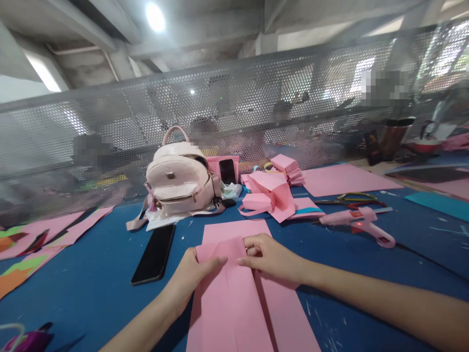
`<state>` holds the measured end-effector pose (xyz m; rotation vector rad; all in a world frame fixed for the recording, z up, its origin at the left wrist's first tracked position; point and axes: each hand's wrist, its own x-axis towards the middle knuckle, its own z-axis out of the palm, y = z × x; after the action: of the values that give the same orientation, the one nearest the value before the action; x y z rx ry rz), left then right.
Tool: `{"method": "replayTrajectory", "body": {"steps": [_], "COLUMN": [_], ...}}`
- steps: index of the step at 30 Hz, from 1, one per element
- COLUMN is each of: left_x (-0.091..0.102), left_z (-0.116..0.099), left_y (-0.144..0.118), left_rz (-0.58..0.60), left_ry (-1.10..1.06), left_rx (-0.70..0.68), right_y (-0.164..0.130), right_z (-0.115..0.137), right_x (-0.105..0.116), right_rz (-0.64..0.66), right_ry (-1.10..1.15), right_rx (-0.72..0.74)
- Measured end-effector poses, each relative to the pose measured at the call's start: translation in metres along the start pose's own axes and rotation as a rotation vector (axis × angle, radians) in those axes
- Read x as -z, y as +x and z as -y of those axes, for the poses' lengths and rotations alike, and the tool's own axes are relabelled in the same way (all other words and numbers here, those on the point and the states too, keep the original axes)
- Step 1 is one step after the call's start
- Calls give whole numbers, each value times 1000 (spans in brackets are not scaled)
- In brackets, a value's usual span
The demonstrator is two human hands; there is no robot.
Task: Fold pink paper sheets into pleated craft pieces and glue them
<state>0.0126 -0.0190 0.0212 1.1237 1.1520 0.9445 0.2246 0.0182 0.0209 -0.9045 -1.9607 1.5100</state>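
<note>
A long pink paper sheet [234, 303] lies on the blue table [91, 283] in front of me, with lengthwise creases. My left hand [194, 276] pinches the folded-over flap [220, 252] of the sheet at its left side, thumb on top. My right hand [269, 256] presses the same flap from the right, fingertips meeting the left thumb near the middle crease. Both forearms reach in from the bottom edge.
A black phone [154, 254] lies left of the sheet. Behind are a pink backpack [179, 183], folded pink paper pieces [271, 193], a pink glue gun [357, 222], scissors [351, 199] and more pink sheets [340, 178]. Paper scraps [40, 239] lie far left. A perforated metal screen [234, 107] backs the table.
</note>
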Motion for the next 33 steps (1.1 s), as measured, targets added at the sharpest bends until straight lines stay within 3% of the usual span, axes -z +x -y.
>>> {"method": "replayTrajectory", "body": {"steps": [7,13,19,26,33], "left_x": [3,7,14,14,6], "left_z": [2,-10,-22,-26,-12], "left_y": [2,2,2,0,0], "left_rz": [-86,-258,-374,-378,-228], "left_ry": [45,-105,-232,-220,-259], "left_rx": [-47,-103,-180,-221,-24], "right_y": [2,0,0,4,5], "right_z": [-3,-5,0,-6,-9], "right_x": [-2,-8,-8,-5,-4], "right_rz": [-12,131,140,54,-33], "right_ry": [53,160,132,38,-55], "right_rx": [-43,-157,-125,-59,-8]}}
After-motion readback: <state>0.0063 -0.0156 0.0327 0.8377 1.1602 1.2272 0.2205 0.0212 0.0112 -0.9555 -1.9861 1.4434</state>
